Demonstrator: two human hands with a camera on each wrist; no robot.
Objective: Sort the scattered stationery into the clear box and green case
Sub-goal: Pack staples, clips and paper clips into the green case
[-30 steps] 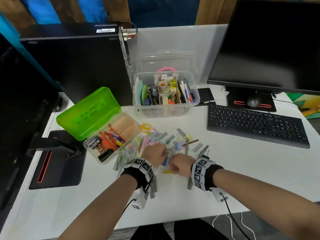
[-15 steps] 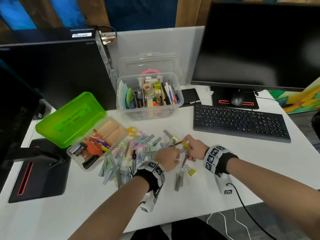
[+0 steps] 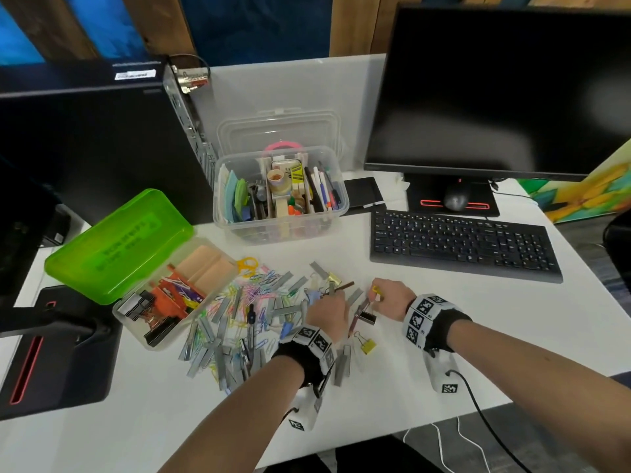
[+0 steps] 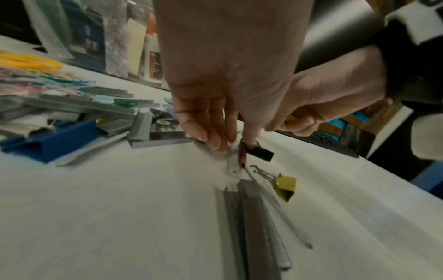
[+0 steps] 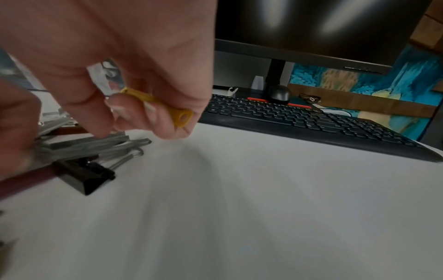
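Observation:
The clear box [image 3: 239, 230], stuffed with pens and tape, stands at the back. The green case [image 3: 116, 247] lies open at the left, with clips in its tray. Staple strips and coloured paper clips [image 3: 239, 312] litter the table between them. My right hand [image 3: 377, 297] [image 5: 143, 117] pinches a small yellow plastic piece [image 5: 167, 109] just above the table. My left hand [image 3: 329, 310] [image 4: 230, 145] points its straight fingers down onto a dark red pencil [image 3: 356, 319] beside a black binder clip [image 4: 260, 152] [image 5: 84, 176]. A yellow binder clip [image 3: 368, 346] [image 4: 286, 186] lies nearer me.
A black keyboard [image 3: 461, 244] lies at the right, with a monitor [image 3: 505, 90] and a mouse [image 3: 456, 196] behind it. A black computer tower [image 3: 85, 148] and a monitor base [image 3: 58, 353] fill the left. Yellow scissors [image 3: 246, 264] lie by the case.
The hands, close together in the pile a second ago, have drawn apart. The right hand has come away to the right with the yellow piece. The left hand has shifted onto the pencil.

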